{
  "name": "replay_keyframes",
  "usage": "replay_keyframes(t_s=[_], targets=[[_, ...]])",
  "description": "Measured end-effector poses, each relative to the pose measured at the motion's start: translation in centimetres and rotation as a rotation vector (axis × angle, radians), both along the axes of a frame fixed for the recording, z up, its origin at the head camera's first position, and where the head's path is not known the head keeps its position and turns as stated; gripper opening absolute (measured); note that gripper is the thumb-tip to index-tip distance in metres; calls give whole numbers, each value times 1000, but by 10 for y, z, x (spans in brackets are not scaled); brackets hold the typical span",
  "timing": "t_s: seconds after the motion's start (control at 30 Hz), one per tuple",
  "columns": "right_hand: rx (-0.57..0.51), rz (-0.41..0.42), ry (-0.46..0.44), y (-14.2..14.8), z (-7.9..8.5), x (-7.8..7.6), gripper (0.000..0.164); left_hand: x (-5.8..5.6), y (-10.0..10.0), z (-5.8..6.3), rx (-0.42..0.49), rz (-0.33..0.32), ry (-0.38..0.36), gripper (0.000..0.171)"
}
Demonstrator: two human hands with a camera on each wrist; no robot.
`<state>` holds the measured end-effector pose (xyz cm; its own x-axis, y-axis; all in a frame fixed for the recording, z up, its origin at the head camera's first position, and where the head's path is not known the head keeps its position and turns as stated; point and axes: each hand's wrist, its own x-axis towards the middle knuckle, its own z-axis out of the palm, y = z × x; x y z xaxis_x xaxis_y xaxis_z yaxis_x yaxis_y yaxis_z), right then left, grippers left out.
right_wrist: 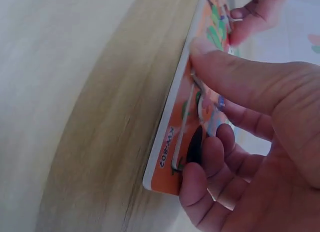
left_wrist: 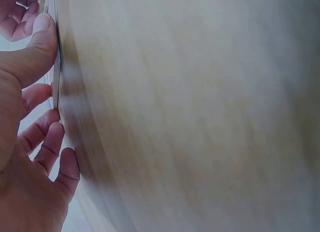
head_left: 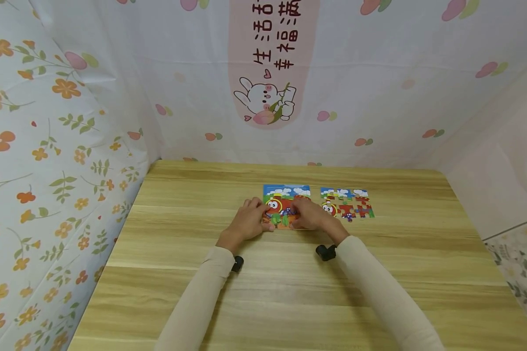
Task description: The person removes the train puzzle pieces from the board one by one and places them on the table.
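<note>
A flat picture puzzle board (head_left: 285,191) lies on the table, showing a red character with big round eyes under a blue sky. My left hand (head_left: 247,219) holds its left side, the thumb by the near edge in the left wrist view. Over the lower right part of the board, my right hand (head_left: 309,214) bends its fingers around a puzzle piece (right_wrist: 202,104) with a raised edge. Its thumb presses near the board's front edge, and the fingers partly hide the piece. Right of the board lie several loose puzzle pieces (head_left: 346,210) in rough rows.
The wooden table (head_left: 281,297) extends around the board on all sides. A white printed cloth (head_left: 193,87) hangs behind it, and a flowered cloth (head_left: 48,195) hangs on the left. Dark wrist cameras (head_left: 326,252) sit under the sleeves.
</note>
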<state>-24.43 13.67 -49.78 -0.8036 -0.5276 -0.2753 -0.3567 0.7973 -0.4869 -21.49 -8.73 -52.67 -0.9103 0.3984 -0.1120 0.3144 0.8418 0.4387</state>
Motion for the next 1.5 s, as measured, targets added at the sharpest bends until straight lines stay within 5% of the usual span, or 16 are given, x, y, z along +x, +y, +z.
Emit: replay_keyframes(t_s=[0.73,0.97,1.23,1.5], targets=[[-149,-97,30,11,-11,8,33,-1,4,1,-5,-7,-4,66],[-347,-150,-121,25,-11,11,9,1,5,1,1,-3,-12,66],[-511,-240,-408,62,4,7,18,0,4,0,3,-7,-1,65],[-505,-267,-420,88,12,9,21,0,2,-1,11,0,4,67]])
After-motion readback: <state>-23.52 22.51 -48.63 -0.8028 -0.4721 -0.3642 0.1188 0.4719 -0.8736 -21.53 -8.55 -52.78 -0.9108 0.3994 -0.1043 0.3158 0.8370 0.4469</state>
